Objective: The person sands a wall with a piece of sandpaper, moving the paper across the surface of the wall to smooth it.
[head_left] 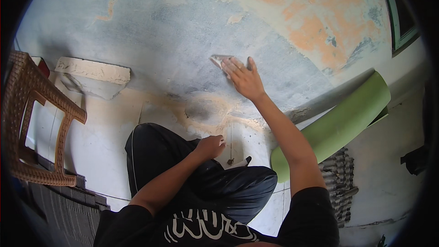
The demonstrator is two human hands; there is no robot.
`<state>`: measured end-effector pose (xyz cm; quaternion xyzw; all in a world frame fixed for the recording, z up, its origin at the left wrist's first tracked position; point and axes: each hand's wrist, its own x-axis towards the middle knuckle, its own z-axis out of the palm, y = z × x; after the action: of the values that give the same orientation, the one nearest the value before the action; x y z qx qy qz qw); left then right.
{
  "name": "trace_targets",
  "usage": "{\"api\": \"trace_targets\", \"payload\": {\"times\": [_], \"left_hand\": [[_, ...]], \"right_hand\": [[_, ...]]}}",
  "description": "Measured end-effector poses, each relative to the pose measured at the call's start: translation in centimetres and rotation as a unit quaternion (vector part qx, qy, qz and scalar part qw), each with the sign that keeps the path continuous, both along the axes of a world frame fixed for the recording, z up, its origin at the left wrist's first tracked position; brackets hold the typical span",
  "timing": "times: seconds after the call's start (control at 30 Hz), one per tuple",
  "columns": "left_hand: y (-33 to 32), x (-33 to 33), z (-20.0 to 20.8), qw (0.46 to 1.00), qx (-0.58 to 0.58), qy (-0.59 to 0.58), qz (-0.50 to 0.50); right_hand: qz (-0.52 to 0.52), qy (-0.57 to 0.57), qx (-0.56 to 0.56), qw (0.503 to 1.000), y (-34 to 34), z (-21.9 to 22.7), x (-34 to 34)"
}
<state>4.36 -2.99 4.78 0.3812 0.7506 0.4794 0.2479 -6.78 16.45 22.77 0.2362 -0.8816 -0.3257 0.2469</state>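
Observation:
My right hand [246,78] is stretched up against the patchy blue-grey wall [164,41]. Under its fingers is a thin, pale, dusty piece that looks like folded sandpaper [218,60], pressed to the wall. Lower down, my left hand [211,147] is curled closed above my bent knee, with white dust on its fingertips. Whatever it may hold is hidden. Below the right hand, the foot of the wall has a rough patch [201,110] with a tan, crumbly edge. Between my knees lies a pale thing with a black tip [247,161], its kind unclear.
A brown woven-pattern plastic chair [68,114] stands at the left, near a chipped white block [93,71] by the wall. On the right, a rolled green mat [334,123] leans at the wall, beside a grey ribbed mat [339,183]. A green-framed opening [402,36] is at the upper right.

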Motion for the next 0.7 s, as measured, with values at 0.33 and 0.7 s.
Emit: {"api": "trace_targets", "payload": {"times": [0.33, 0.7], "left_hand": [[0.3, 0.1, -0.7, 0.997, -0.017, 0.07, -0.023], [0.3, 0.7, -1.0, 0.995, -0.003, 0.083, -0.05]], "right_hand": [[0.048, 0.178, -0.052, 0.981, -1.6, 14.3, 0.3], [0.077, 0.311, -0.111, 0.941, -3.8, 18.1, -5.8]]}}
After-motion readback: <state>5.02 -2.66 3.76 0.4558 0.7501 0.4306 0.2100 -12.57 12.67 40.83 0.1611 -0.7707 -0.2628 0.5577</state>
